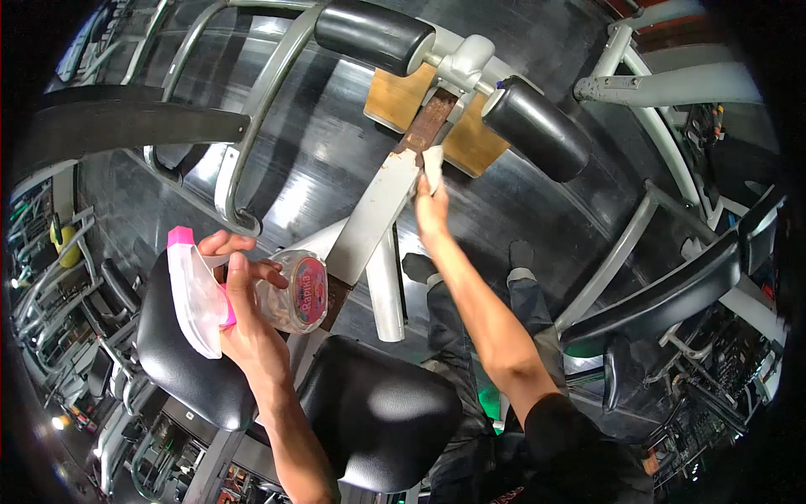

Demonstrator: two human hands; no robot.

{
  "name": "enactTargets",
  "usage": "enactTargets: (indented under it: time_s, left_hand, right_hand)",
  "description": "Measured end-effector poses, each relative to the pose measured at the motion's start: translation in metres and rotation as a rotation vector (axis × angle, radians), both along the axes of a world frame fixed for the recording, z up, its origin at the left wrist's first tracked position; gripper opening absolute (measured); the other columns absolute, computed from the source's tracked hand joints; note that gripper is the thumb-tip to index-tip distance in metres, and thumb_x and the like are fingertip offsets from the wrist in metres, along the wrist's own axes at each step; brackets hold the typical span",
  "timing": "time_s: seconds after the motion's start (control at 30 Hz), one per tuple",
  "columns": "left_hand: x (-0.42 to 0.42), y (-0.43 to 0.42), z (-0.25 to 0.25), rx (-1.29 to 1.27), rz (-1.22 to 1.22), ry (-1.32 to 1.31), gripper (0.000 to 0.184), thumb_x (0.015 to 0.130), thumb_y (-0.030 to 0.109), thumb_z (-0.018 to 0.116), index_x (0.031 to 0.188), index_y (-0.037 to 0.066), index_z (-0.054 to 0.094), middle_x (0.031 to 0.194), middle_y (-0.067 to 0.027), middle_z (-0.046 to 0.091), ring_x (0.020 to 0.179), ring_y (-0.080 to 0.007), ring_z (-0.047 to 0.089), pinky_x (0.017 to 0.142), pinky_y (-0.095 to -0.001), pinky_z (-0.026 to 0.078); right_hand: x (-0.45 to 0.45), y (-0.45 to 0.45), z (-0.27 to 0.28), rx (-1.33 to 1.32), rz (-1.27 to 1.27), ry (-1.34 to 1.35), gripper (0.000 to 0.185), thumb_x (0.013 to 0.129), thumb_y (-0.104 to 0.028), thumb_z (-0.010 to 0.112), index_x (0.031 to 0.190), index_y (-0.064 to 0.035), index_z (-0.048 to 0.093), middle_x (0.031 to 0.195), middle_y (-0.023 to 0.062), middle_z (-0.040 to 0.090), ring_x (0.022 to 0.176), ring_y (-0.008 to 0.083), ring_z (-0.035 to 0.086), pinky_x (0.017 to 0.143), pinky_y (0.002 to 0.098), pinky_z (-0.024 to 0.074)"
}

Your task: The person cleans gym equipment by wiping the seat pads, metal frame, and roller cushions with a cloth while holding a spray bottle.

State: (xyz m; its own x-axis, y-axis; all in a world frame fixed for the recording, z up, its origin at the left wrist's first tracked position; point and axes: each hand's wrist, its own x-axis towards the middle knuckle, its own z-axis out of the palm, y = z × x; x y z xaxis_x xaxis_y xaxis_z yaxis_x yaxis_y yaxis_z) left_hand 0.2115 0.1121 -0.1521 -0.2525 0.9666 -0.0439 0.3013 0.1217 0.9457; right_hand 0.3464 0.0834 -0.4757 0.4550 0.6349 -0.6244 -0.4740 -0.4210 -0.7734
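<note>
2 arms [480,312] reach forward, left grip [250,323] curled, right grip [431,210] closed.

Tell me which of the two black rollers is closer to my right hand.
The roller on the right; it sits lower in view, nearer your right hand. The other roller is farther up and left.

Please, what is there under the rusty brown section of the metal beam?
Light wooden surface shows on both sides of the rusty section, above dark floor. The beam covers the middle, so I cannot tell whether it is one board or two.
</note>
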Motion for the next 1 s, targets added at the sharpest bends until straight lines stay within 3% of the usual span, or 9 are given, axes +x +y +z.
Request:
enactTargets:
  time_s: [0.13, 0.27, 0.33, 0.43, 0.53, 0.57, 0.73, 0.87, 1.0]
  left_hand:
    - [0.000, -0.002, 0.004, 0.012, 0.025, 0.018, 0.028, 0.098, 0.015, 0.057, 0.122, 0.000, 0.051, 0.103, -0.0128, 0.061, 0.063, -0.0143, 0.059, 0.064, -0.0287, 0.050]
    - [-0.003, -0.006, 0.005, 0.009, 0.051, 0.027, 0.030, 0.098, 0.016, 0.057, 0.122, 0.001, 0.051, 0.105, -0.0133, 0.061, 0.063, -0.0138, 0.059, 0.070, -0.0304, 0.051]
    - [-0.001, -0.005, 0.001, 0.023, 0.047, 0.013, 0.029, 0.098, 0.017, 0.057, 0.122, 0.001, 0.051, 0.104, -0.0135, 0.061, 0.063, -0.0139, 0.059, 0.069, -0.0303, 0.051]
    - [0.002, -0.007, -0.005, 0.054, -0.044, 0.020, 0.025, 0.100, 0.018, 0.055, 0.118, 0.001, 0.051, 0.102, -0.0130, 0.061, 0.065, -0.0142, 0.059, 0.066, -0.0297, 0.049]
    - [0.001, -0.017, -0.015, 0.018, -0.136, 0.093, 0.027, 0.099, 0.016, 0.054, 0.121, 0.001, 0.049, 0.105, -0.0141, 0.061, 0.065, -0.0142, 0.058, 0.067, -0.0317, 0.050]
    - [0.013, -0.021, -0.012, -0.011, -0.142, 0.017, 0.025, 0.099, 0.017, 0.054, 0.118, 0.001, 0.048, 0.105, -0.0137, 0.060, 0.066, -0.0141, 0.059, 0.065, -0.0305, 0.049]
    - [0.045, -0.038, -0.026, -0.129, -0.437, 0.051, 0.015, 0.096, 0.009, 0.058, 0.107, 0.001, 0.052, 0.105, -0.0121, 0.066, 0.060, -0.0102, 0.058, 0.056, -0.0257, 0.048]
    - [0.110, -0.056, -0.042, -0.293, -0.444, -0.196, 0.014, 0.089, 0.010, 0.072, 0.095, 0.003, 0.062, 0.094, -0.0068, 0.068, 0.057, -0.0066, 0.054, 0.051, -0.0228, 0.043]
    - [0.158, -0.063, -0.078, -0.373, -0.456, -0.121, 0.022, 0.081, 0.014, 0.082, 0.090, 0.003, 0.064, 0.078, -0.0025, 0.060, 0.065, -0.0085, 0.055, 0.060, -0.0275, 0.046]
  right_hand:
    - [-0.025, -0.043, 0.059, -0.075, 0.211, -0.207, 0.043, 0.098, -0.012, 0.055, 0.140, -0.0057, 0.051, 0.129, 0.0200, 0.063, 0.117, 0.0295, 0.061, 0.100, 0.0379, 0.0440]
    - [-0.046, -0.100, 0.132, 0.105, 0.456, -0.178, 0.054, 0.088, 0.006, 0.055, 0.141, -0.0079, 0.052, 0.126, 0.0205, 0.065, 0.093, 0.0210, 0.068, 0.080, 0.0343, 0.0527]
    - [-0.041, -0.113, 0.155, -0.100, 0.672, 0.118, 0.049, 0.086, 0.005, 0.056, 0.134, -0.0063, 0.059, 0.112, 0.0157, 0.071, 0.101, 0.0184, 0.065, 0.085, 0.0331, 0.0498]
    - [-0.045, -0.152, 0.139, 0.301, 0.956, 0.133, 0.043, 0.091, -0.001, 0.057, 0.134, -0.0048, 0.057, 0.110, 0.0109, 0.070, 0.099, 0.0145, 0.060, 0.086, 0.0313, 0.0486]
    - [-0.047, -0.164, 0.124, 0.315, 0.821, 0.441, 0.033, 0.098, -0.012, 0.058, 0.130, -0.0030, 0.058, 0.106, 0.0074, 0.069, 0.095, 0.0129, 0.058, 0.087, 0.0300, 0.0478]
    - [-0.028, -0.154, 0.135, 0.123, 0.955, 0.327, 0.032, 0.101, -0.019, 0.057, 0.128, -0.0022, 0.059, 0.107, 0.0041, 0.068, 0.099, 0.0123, 0.058, 0.090, 0.0296, 0.0473]
    - [0.078, -0.176, 0.097, -0.098, 0.512, 0.387, 0.028, 0.099, -0.018, 0.059, 0.122, -0.0015, 0.062, 0.111, 0.0061, 0.068, 0.102, 0.0101, 0.060, 0.091, 0.0304, 0.0487]
    - [0.189, -0.185, 0.120, -0.041, 0.173, 0.220, 0.034, 0.099, -0.024, 0.058, 0.122, 0.0019, 0.061, 0.114, 0.0077, 0.067, 0.103, 0.0142, 0.062, 0.091, 0.0298, 0.0481]
    - [0.263, -0.209, 0.134, 0.012, -0.113, 0.202, 0.040, 0.099, -0.022, 0.056, 0.130, 0.0033, 0.053, 0.124, 0.0107, 0.062, 0.114, 0.0200, 0.061, 0.100, 0.0351, 0.0463]
